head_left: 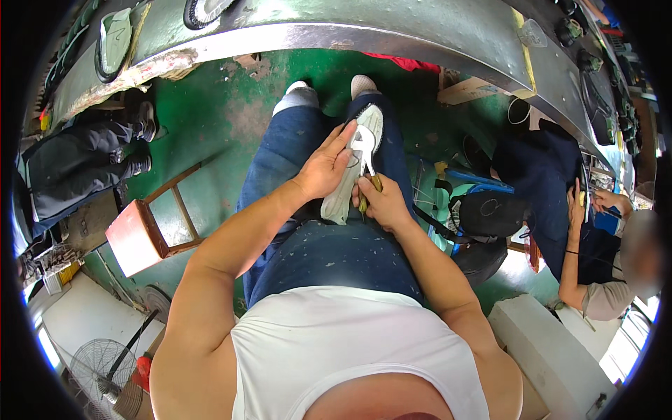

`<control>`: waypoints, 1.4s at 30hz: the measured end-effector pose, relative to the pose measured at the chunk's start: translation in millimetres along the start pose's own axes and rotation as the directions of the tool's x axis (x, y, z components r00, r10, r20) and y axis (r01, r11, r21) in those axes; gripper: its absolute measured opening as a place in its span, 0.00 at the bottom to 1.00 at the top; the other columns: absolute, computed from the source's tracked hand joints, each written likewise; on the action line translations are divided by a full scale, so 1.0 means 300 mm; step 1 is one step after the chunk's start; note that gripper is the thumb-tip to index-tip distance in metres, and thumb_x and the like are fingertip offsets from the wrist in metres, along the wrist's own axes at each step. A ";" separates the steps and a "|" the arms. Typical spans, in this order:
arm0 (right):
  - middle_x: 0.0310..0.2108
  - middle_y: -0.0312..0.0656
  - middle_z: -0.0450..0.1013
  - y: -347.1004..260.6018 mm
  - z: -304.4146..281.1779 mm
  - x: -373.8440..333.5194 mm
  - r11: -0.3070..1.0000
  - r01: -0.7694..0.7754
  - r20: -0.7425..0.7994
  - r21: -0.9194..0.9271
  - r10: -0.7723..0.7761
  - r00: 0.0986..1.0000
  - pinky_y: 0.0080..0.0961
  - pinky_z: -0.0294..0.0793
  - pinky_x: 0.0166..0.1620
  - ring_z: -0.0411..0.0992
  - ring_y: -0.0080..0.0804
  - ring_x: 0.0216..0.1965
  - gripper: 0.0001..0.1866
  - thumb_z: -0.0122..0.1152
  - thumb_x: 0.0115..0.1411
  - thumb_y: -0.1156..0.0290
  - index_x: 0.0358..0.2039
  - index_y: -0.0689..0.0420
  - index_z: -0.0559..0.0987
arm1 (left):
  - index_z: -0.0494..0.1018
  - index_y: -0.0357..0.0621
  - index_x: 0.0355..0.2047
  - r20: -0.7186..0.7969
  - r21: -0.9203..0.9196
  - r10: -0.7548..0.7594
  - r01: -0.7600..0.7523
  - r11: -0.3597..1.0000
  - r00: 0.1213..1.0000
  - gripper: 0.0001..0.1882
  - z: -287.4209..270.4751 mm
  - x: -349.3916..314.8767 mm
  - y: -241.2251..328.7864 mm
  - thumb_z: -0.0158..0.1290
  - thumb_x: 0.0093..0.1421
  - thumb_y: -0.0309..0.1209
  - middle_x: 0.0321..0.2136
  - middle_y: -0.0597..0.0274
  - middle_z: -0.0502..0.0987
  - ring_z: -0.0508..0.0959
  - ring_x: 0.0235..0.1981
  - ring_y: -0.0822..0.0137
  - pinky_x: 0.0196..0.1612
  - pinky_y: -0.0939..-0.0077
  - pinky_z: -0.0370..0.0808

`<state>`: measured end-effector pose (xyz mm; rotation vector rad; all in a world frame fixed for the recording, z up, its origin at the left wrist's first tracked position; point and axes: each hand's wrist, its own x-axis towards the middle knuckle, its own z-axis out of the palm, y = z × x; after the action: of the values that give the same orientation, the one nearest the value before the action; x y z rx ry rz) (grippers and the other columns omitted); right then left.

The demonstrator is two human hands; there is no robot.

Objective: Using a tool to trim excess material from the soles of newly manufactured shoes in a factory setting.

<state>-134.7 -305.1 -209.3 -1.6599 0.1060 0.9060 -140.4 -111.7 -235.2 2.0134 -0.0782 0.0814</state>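
A shoe-shaped piece [341,196] lies along my lap, its pale underside facing up and a dark edge round its far end. My left hand [325,164] grips its left side, fingers together and pointing away from me. In my right hand [383,204] are lasting pliers [363,145] with a shiny metal head and yellowish handles. The fingers wrap the handles, and the head rests over the upper half of the shoe. Whether the jaws pinch the shoe's edge, I cannot tell.
A metal workbench [308,35] spans the far side, with similar shoe pieces [114,42] on it. To the left stand a wooden stool [140,238] and a wire fan [105,367]. At right, a co-worker [595,280] sits beyond a black bag [493,213]. Another person's legs [84,168] show at left.
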 end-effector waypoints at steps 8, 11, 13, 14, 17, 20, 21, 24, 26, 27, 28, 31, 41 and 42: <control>0.39 0.46 0.76 -0.060 -0.302 -0.052 0.886 -0.372 0.529 0.277 0.182 0.829 0.21 0.83 0.27 0.78 0.31 0.37 0.22 0.57 0.69 0.60 0.51 0.68 0.72 | 0.66 0.51 0.64 0.164 0.113 -0.129 0.111 0.987 0.978 0.22 -0.030 0.024 0.069 0.44 0.69 0.29 0.51 0.44 0.75 0.77 0.49 0.43 0.53 0.57 0.75; 0.34 0.43 0.77 -0.151 -0.298 -0.047 0.990 -0.118 0.250 -0.082 0.135 0.959 0.23 0.77 0.22 0.78 0.28 0.31 0.22 0.48 0.72 0.54 0.45 0.65 0.74 | 0.67 0.54 0.63 0.165 0.128 -0.118 0.097 0.987 0.979 0.22 -0.036 0.041 0.078 0.44 0.69 0.30 0.51 0.42 0.75 0.77 0.48 0.42 0.51 0.55 0.76; 0.27 0.42 0.76 -0.202 -0.254 0.000 0.969 0.163 0.115 -0.187 -0.143 0.983 0.27 0.74 0.24 0.76 0.28 0.27 0.23 0.47 0.72 0.53 0.38 0.64 0.75 | 0.68 0.56 0.63 0.239 0.165 -0.191 0.154 0.974 0.952 0.22 -0.031 0.028 0.100 0.44 0.69 0.31 0.51 0.40 0.75 0.77 0.48 0.41 0.51 0.55 0.76; 0.27 0.42 0.76 -0.225 -0.249 0.049 0.967 0.168 0.114 -0.191 -0.148 0.982 0.27 0.74 0.24 0.76 0.28 0.27 0.23 0.47 0.72 0.53 0.38 0.64 0.75 | 0.68 0.57 0.62 0.244 0.195 -0.187 0.141 0.971 0.951 0.21 -0.027 0.032 0.100 0.44 0.69 0.32 0.51 0.37 0.74 0.76 0.49 0.39 0.52 0.54 0.76; 0.22 0.42 0.75 -0.262 -0.239 0.114 0.764 0.128 0.189 -0.632 -0.009 0.982 0.31 0.74 0.28 0.75 0.31 0.25 0.25 0.45 0.72 0.53 0.33 0.65 0.75 | 0.66 0.60 0.64 0.247 0.229 -0.116 0.059 0.972 0.962 0.22 -0.027 0.018 0.065 0.44 0.70 0.34 0.51 0.31 0.73 0.75 0.52 0.37 0.55 0.53 0.74; 0.25 0.39 0.74 -0.275 -0.229 0.120 0.826 0.233 0.232 -0.513 -0.127 0.964 0.26 0.73 0.32 0.74 0.26 0.25 0.24 0.43 0.74 0.53 0.33 0.63 0.74 | 0.59 0.61 0.68 0.235 0.273 -0.119 0.052 0.961 0.965 0.26 -0.029 0.006 0.061 0.43 0.71 0.35 0.53 0.29 0.71 0.74 0.54 0.35 0.58 0.53 0.72; 0.25 0.39 0.74 -0.276 -0.237 0.131 0.824 0.234 0.234 -0.515 -0.128 0.964 0.26 0.73 0.32 0.74 0.26 0.25 0.24 0.43 0.74 0.53 0.33 0.63 0.74 | 0.54 0.60 0.71 0.227 0.311 -0.192 0.116 0.943 0.955 0.28 -0.028 0.002 0.076 0.43 0.71 0.35 0.54 0.29 0.71 0.73 0.55 0.35 0.59 0.54 0.71; 0.24 0.40 0.74 -0.286 -0.242 0.129 0.835 0.070 0.206 -0.546 0.053 0.977 0.28 0.73 0.32 0.75 0.27 0.26 0.22 0.46 0.73 0.55 0.32 0.63 0.74 | 0.47 0.43 0.72 0.167 0.183 -0.303 0.272 0.945 0.938 0.34 -0.031 0.017 0.104 0.45 0.70 0.37 0.56 0.30 0.71 0.71 0.58 0.38 0.62 0.59 0.68; 0.23 0.44 0.75 -0.258 -0.211 0.075 0.806 0.252 0.238 -0.536 -0.141 0.961 0.33 0.73 0.32 0.75 0.35 0.25 0.23 0.47 0.72 0.54 0.31 0.63 0.74 | 0.48 0.35 0.70 0.200 0.169 -0.543 0.517 0.839 0.816 0.34 -0.038 0.017 0.123 0.46 0.70 0.37 0.56 0.31 0.71 0.71 0.60 0.40 0.62 0.61 0.68; 0.22 0.49 0.75 -0.248 -0.199 0.055 0.739 0.428 0.271 -0.520 -0.333 0.903 0.38 0.74 0.32 0.76 0.43 0.25 0.25 0.47 0.71 0.53 0.30 0.64 0.74 | 0.49 0.33 0.69 0.212 0.173 -0.515 0.487 0.856 0.831 0.36 -0.036 0.020 0.107 0.49 0.69 0.40 0.55 0.32 0.72 0.72 0.59 0.41 0.62 0.62 0.69; 0.24 0.53 0.74 -0.195 -0.205 0.065 0.571 0.463 0.334 -0.678 -0.321 0.886 0.40 0.73 0.34 0.75 0.49 0.27 0.23 0.51 0.70 0.54 0.31 0.65 0.73 | 0.51 0.31 0.69 0.224 0.177 -0.487 0.456 0.872 0.844 0.39 -0.036 0.024 0.091 0.51 0.67 0.43 0.54 0.33 0.73 0.73 0.58 0.42 0.61 0.63 0.69; 0.24 0.55 0.74 -0.187 -0.219 0.006 0.723 0.271 0.234 -0.635 -0.155 0.960 0.41 0.72 0.34 0.75 0.51 0.27 0.21 0.54 0.68 0.56 0.32 0.64 0.74 | 0.59 0.31 0.64 0.398 -0.175 -0.459 0.557 0.812 0.794 0.35 -0.074 0.042 0.026 0.55 0.65 0.42 0.52 0.40 0.76 0.77 0.54 0.51 0.59 0.67 0.70; 0.43 0.60 0.76 -0.224 -0.167 -0.176 0.430 0.459 0.475 -0.777 -0.078 0.876 0.43 0.74 0.50 0.76 0.52 0.45 0.20 0.60 0.63 0.65 0.45 0.72 0.74 | 0.69 0.47 0.56 0.624 -0.133 -0.572 0.795 0.592 0.531 0.25 -0.119 0.133 0.050 0.60 0.62 0.40 0.43 0.63 0.79 0.80 0.41 0.69 0.32 0.71 0.78; 0.41 0.60 0.76 -0.221 -0.145 -0.173 0.341 0.478 0.462 -0.810 -0.133 0.877 0.43 0.75 0.49 0.76 0.53 0.44 0.20 0.60 0.63 0.65 0.45 0.71 0.74 | 0.69 0.46 0.56 0.627 -0.148 -0.566 0.795 0.588 0.535 0.25 -0.112 0.130 0.045 0.60 0.63 0.40 0.43 0.63 0.79 0.80 0.42 0.69 0.33 0.70 0.79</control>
<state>-114.8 -342.2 -124.4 -2.3784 -1.1457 0.9645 -103.7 -87.8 -205.1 1.4290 0.3648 -0.9546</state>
